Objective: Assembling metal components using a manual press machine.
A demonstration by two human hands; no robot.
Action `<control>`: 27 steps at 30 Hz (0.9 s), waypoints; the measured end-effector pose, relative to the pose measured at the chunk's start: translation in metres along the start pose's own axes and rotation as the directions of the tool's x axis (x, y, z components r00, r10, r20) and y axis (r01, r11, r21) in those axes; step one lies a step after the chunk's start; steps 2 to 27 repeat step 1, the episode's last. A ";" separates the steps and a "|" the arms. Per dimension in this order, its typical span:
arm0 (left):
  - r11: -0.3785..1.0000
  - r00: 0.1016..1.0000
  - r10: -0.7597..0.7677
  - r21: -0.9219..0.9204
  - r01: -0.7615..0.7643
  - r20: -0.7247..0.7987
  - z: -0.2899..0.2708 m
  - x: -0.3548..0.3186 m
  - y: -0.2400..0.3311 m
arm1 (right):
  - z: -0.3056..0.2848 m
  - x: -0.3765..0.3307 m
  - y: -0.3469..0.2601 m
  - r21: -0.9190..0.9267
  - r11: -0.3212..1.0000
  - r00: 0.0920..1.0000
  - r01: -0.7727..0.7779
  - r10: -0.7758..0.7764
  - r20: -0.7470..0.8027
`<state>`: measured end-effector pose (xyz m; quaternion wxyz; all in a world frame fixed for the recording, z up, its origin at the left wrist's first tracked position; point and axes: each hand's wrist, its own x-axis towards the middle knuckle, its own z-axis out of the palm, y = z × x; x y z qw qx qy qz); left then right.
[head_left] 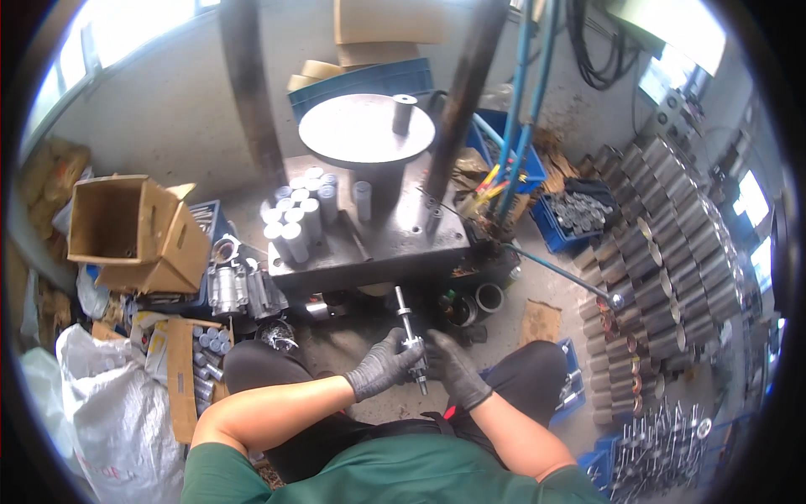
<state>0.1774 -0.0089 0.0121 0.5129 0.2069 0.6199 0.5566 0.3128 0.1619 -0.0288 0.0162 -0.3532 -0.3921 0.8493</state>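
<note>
A slim metal shaft [403,312] with collars and a thicker ringed middle stands tilted between my knees, its far end pointing toward the press. My left hand [384,366], in a dark grey glove, is closed around its middle. Close against the shaft's right side, my right hand [457,367] wears the same kind of glove. Its fingers curl in toward the shaft, and their tips are partly hidden in shadow. Beyond my hands is the heavy press table [395,239], with several grey metal cylinders [300,210] grouped on its left part.
A round plate [353,134] carries one cylinder [404,113]. Two dark columns flank it. At left are a cardboard box [117,220] and a white sack [117,412]. Stacked metal tubes [663,260] rise at right, near a ball-ended lever [615,300] and a bin of rods [659,454].
</note>
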 end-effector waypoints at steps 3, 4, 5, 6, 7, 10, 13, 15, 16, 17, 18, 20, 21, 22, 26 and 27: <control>0.997 1.000 -0.003 0.074 0.001 0.030 0.000 0.002 -0.001 | -0.012 0.012 0.009 -0.038 0.996 0.969 -0.082 0.089 0.229; 0.997 1.000 -0.003 0.074 0.001 0.030 0.000 0.002 -0.001 | -0.012 0.012 0.009 -0.038 0.996 0.969 -0.082 0.089 0.229; 0.997 1.000 -0.003 0.074 0.001 0.030 0.000 0.002 -0.001 | -0.012 0.012 0.009 -0.038 0.996 0.969 -0.082 0.089 0.229; 0.997 1.000 -0.003 0.074 0.001 0.030 0.000 0.002 -0.001 | -0.012 0.012 0.009 -0.038 0.996 0.969 -0.082 0.089 0.229; 0.997 1.000 -0.003 0.074 0.001 0.030 0.000 0.002 -0.001 | -0.012 0.012 0.009 -0.038 0.996 0.969 -0.082 0.089 0.229; 0.997 1.000 -0.003 0.074 0.001 0.030 0.000 0.002 -0.001 | -0.012 0.012 0.009 -0.038 0.996 0.969 -0.082 0.089 0.229; 0.997 1.000 -0.003 0.074 0.001 0.030 0.000 0.002 -0.001 | -0.012 0.012 0.009 -0.038 0.996 0.969 -0.082 0.089 0.229; 0.997 1.000 -0.003 0.074 0.001 0.030 0.000 0.002 -0.001 | -0.012 0.012 0.009 -0.038 0.996 0.969 -0.082 0.089 0.229; 0.997 1.000 -0.003 0.074 0.001 0.030 0.000 0.002 -0.001 | -0.012 0.012 0.009 -0.038 0.996 0.969 -0.082 0.089 0.229; 0.997 1.000 -0.003 0.074 0.001 0.030 0.000 0.002 -0.001 | -0.012 0.012 0.009 -0.038 0.996 0.969 -0.082 0.089 0.229; 0.997 1.000 -0.003 0.074 0.001 0.030 0.000 0.002 -0.001 | -0.012 0.012 0.009 -0.038 0.996 0.969 -0.082 0.089 0.229; 0.997 1.000 -0.003 0.074 0.001 0.030 0.000 0.002 -0.001 | -0.012 0.012 0.009 -0.038 0.996 0.969 -0.082 0.089 0.229; 0.997 1.000 -0.003 0.074 0.001 0.030 0.000 0.002 -0.001 | -0.012 0.012 0.009 -0.038 0.996 0.969 -0.082 0.089 0.229; 0.997 1.000 -0.003 0.074 0.001 0.030 0.000 0.002 -0.001 | -0.012 0.012 0.009 -0.038 0.996 0.969 -0.082 0.089 0.229; 0.997 1.000 -0.003 0.074 0.001 0.030 0.000 0.002 -0.001 | -0.012 0.012 0.009 -0.038 0.996 0.969 -0.082 0.089 0.229; 0.997 1.000 -0.003 0.074 0.001 0.030 0.000 0.002 -0.001 | -0.012 0.012 0.009 -0.038 0.996 0.969 -0.082 0.089 0.229</control>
